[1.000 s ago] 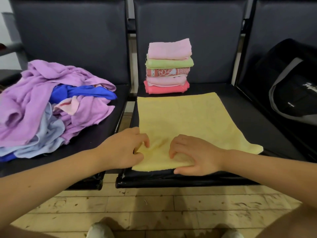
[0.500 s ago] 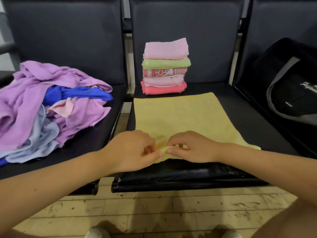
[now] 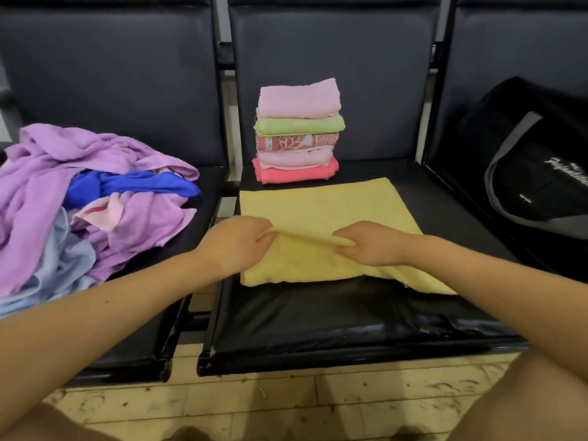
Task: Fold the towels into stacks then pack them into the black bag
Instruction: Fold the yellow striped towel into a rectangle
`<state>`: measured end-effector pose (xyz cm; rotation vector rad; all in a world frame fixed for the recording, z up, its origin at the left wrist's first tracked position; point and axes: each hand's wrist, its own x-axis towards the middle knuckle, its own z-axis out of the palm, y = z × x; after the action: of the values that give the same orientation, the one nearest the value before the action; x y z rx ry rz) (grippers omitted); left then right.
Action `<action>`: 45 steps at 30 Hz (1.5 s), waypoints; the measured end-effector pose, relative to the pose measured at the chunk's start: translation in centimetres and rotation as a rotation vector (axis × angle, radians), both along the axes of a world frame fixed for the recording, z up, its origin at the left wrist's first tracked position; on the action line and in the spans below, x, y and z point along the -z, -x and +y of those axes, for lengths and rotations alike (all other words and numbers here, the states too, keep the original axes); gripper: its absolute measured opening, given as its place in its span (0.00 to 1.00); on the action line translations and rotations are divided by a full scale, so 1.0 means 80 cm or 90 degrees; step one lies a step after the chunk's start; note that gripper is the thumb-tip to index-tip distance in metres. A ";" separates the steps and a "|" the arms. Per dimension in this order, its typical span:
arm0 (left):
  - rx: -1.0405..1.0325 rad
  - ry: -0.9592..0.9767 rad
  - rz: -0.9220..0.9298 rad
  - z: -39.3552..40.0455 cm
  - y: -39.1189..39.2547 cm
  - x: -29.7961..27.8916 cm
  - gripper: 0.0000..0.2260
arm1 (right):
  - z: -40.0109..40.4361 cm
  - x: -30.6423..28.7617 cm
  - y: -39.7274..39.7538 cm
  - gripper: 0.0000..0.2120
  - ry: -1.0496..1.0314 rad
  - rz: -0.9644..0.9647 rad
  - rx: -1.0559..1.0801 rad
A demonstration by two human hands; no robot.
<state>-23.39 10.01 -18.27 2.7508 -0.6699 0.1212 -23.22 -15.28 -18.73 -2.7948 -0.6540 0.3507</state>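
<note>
Your left hand (image 3: 237, 241) and right hand (image 3: 370, 245) have pinched the yellow towel (image 3: 321, 208)'s near edge, which lay flat a second ago, and lifted it off the bench seat (image 3: 318, 316); the first fold has begun, in front of the folded stack (image 3: 297, 132)

1. The black fabric bag with grey trim (image 3: 537, 173), lying on the right-hand seat, carries white cursive lettering (image 3: 568, 168) on its side. The word runs off the right edge of the view and is too blurred to read for certain; it seems to begin with "F" or "P".
2. A small white mark (image 3: 524, 197) sits lower on the same bag, too small to read.
</note>
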 end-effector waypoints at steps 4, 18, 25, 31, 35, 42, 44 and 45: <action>-0.073 0.011 -0.016 0.003 -0.025 -0.002 0.19 | -0.034 0.001 -0.023 0.15 -0.012 -0.003 0.108; -0.346 0.610 0.210 -0.001 -0.061 -0.003 0.07 | -0.082 -0.002 -0.025 0.17 -0.233 0.027 0.310; -0.404 0.909 0.383 0.005 -0.057 -0.005 0.08 | -0.106 -0.007 -0.018 0.15 -0.574 0.086 0.408; -0.365 0.802 0.418 0.008 -0.045 0.000 0.13 | -0.103 0.003 -0.009 0.19 -0.671 0.138 0.502; -0.299 0.602 0.436 0.006 -0.042 0.002 0.07 | -0.097 0.014 -0.003 0.17 -0.567 0.144 0.511; -0.227 0.264 0.107 0.011 -0.054 -0.002 0.13 | -0.101 0.017 -0.006 0.16 -0.480 0.025 0.552; -0.195 0.189 0.007 0.010 -0.061 -0.011 0.12 | -0.103 0.017 -0.011 0.19 -0.455 -0.032 0.571; -0.181 0.161 -0.036 0.008 -0.066 -0.014 0.11 | -0.103 0.018 -0.015 0.20 -0.441 -0.062 0.581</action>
<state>-18.12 10.62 -17.14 2.5858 -0.2513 0.3244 -22.01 -23.55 -20.15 -2.1327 0.4446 -0.1740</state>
